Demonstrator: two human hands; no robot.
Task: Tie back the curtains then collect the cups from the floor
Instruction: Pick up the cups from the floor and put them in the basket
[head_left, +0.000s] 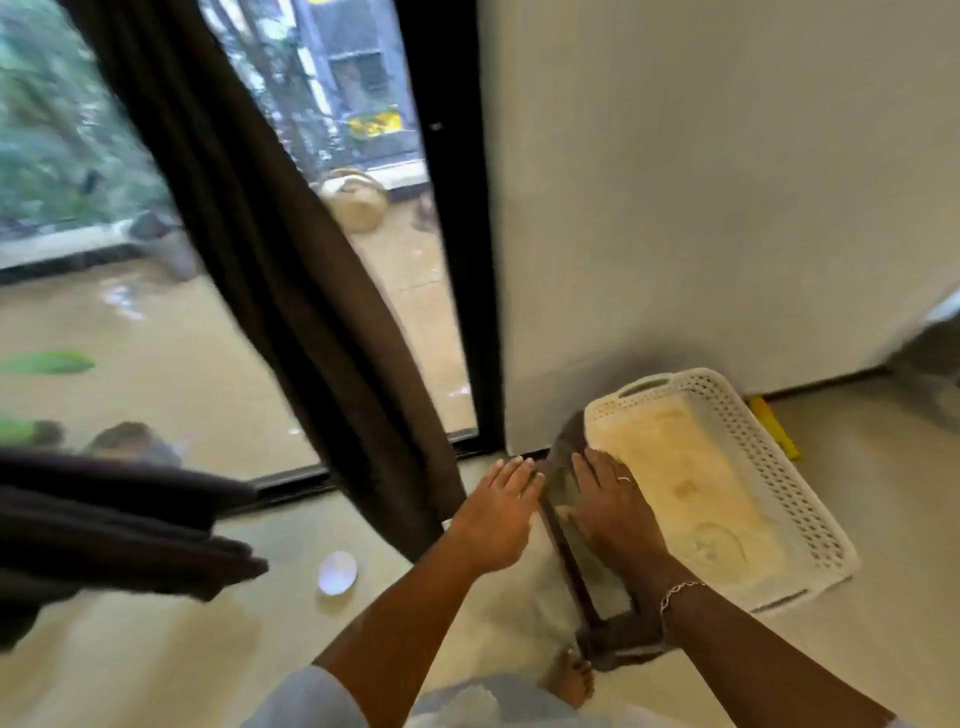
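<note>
A dark brown fabric curtain (291, 291) is hung slantwise from the upper left to the lower centre of the frame. At lower centre, a dark brown fabric strap (563, 551) is flanked by the left grip (498, 514) and the right grip (608, 509), fingers straight. A white perforated plastic basket (810, 499) is set on the pale floor (156, 649) at lower right. A small pale round cup (337, 572) is seen left of the grips.

Pale smooth floor (156, 649), white perforated plastic basket (769, 441) lying on it against the wall (727, 208), small white cup (337, 572) well left of the basket, yellow object (774, 426) just behind the basket, bare foot (574, 680) nearer than the basket.
</note>
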